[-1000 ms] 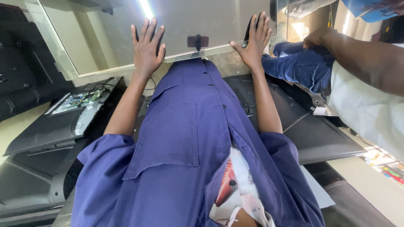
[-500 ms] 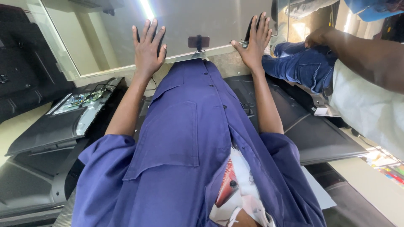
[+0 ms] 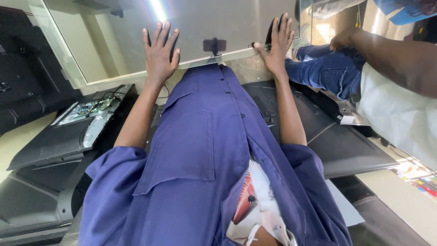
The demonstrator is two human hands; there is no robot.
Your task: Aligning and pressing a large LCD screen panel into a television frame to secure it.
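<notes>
Evidently both hands are spread flat with fingers fanned so the palms can steady a large glossy panel point(image 3: 191, 32) without gripping it: the left hand point(image 3: 160, 54) presses on its face near the lower edge, while the right hand point(image 3: 276, 44) lies open at the panel's right end, thumb resting along the bottom rim, holding nothing closed. The panel lies straight ahead under both palms, its pale frame running left, with a small dark clip point(image 3: 214, 45) on the lower edge between the hands; dark television back covers point(image 3: 54, 141) lie to either side, and another person's arm point(image 3: 387, 50) reaches in at the right.
</notes>
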